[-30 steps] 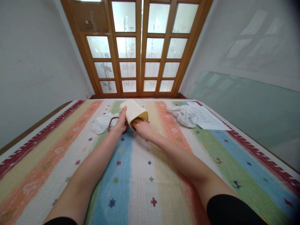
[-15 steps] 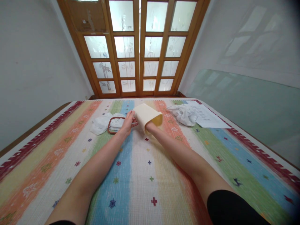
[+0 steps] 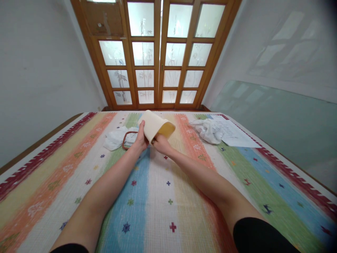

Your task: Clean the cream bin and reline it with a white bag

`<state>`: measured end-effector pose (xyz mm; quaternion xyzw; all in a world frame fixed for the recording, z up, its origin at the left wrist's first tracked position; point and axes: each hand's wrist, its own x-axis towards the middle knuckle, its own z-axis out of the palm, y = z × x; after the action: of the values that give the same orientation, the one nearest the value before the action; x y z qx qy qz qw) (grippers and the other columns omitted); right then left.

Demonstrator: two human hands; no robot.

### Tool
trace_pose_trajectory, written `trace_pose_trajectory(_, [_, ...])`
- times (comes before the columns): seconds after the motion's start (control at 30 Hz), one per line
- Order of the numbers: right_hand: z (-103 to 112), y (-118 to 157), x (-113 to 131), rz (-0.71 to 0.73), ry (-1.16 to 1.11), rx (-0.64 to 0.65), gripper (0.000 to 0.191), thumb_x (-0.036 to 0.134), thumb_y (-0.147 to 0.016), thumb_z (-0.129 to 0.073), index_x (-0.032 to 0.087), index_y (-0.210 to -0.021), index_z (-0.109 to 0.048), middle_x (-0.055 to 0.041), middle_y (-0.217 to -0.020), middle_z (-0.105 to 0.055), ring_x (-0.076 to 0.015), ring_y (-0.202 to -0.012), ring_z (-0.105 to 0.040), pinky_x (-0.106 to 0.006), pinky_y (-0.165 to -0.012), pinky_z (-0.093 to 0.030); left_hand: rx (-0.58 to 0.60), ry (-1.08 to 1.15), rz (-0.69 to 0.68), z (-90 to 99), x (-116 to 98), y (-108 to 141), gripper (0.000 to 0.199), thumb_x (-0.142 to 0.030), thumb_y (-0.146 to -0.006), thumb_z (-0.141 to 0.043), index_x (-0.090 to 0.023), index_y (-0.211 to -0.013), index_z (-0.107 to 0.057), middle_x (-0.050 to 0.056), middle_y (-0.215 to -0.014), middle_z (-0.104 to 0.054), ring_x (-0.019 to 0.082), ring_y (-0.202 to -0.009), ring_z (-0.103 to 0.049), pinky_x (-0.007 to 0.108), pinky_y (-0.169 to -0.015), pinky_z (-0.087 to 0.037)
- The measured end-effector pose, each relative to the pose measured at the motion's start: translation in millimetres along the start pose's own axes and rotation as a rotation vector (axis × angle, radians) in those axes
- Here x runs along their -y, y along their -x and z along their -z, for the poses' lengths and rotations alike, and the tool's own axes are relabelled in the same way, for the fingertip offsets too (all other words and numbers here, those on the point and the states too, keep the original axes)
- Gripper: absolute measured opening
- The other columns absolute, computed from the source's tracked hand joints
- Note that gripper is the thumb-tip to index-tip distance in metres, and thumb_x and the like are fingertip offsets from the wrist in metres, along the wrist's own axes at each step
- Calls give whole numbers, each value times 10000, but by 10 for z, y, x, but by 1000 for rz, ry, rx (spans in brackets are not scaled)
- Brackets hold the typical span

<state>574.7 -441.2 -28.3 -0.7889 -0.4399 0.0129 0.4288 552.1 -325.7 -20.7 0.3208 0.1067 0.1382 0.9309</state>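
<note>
A cream-coloured, open-ended pouch (image 3: 153, 123), with a yellowish inside, is tilted above the middle of the striped tablecloth. Its mouth faces right and toward me. My left hand (image 3: 142, 139) grips its left side, the thumb lying along the outer face. At the near lower corner of the mouth, my right hand (image 3: 161, 144) closes on the rim; its fingertips are hidden inside. Just left of my left hand lies a reddish-brown, rounded rectangular frame (image 3: 124, 141) with whitish material within it.
A crumpled white plastic bag (image 3: 113, 138) lies left of the frame. To the right are another white plastic bag (image 3: 209, 133), bunched up, and a printed paper sheet (image 3: 237, 135). The striped tablecloth (image 3: 168, 211) covers the table. Wooden glass-paned doors (image 3: 160, 70) stand beyond.
My right hand has drawn back from deep inside the pouch to its rim. The pouch has shifted left and tilted up, with my left thumb now spread along its side.
</note>
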Motion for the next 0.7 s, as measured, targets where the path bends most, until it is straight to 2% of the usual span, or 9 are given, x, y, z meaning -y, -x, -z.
trace_pose_trajectory(0.13, [133, 79, 103, 160, 93, 18, 349, 88, -866, -470, 152, -1084, -735, -122, -1195, -753, -233, -1079, -677, -305, -965, -489, 9, 7, 0, 61, -142, -64, 567, -581, -1025, -491, -117, -1277, -698, 122, -1021, -813, 262, -993, -781, 366, -951, -610])
trace_pose_trajectory(0.23, [213, 83, 161, 162, 182, 14, 294, 100, -876, -477, 157, -1008, -734, -112, -1082, -764, -228, -977, -675, -283, -874, -474, 4, 1, 9, 86, -201, -95, 590, -604, -1016, -483, -119, -1271, -703, 125, -1018, -814, 259, -964, -785, 365, -925, -617])
trace_pose_trajectory(0.3, [231, 79, 171, 139, 220, 13, 286, 97, -880, -476, 160, -995, -730, -110, -1075, -765, -228, -969, -673, -281, -856, -464, 11, 4, 12, 80, -240, -97, 600, -610, -1013, -479, -122, -1284, -701, 124, -1018, -815, 260, -950, -786, 369, -913, -621])
trace_pose_trajectory(0.43, [217, 90, 185, 82, 306, 12, 286, 98, -899, -478, 152, -1030, -726, -122, -1110, -764, -242, -1009, -680, -289, -859, -463, 20, -11, 25, 44, -327, -79, 593, -596, -1014, -492, -111, -1287, -698, 120, -991, -818, 260, -934, -786, 365, -899, -626])
trace_pose_trajectory(0.57, [196, 133, 232, 28, 446, 56, 328, 136, -937, -480, 164, -1167, -712, -135, -1200, -750, -262, -1024, -696, -317, -856, -485, -25, -24, 18, -2, -349, -43, 582, -595, -1007, -523, -109, -1277, -697, 124, -989, -817, 259, -908, -791, 358, -883, -631])
trace_pose_trajectory(0.7, [144, 119, 185, 4, 514, 108, 399, 169, -962, -470, 139, -1310, -663, -185, -1291, -714, -301, -1094, -692, -381, -934, -518, -50, -77, 124, -94, -284, 49, 593, -620, -977, -573, -126, -1280, -697, 124, -988, -816, 259, -898, -794, 363, -887, -634])
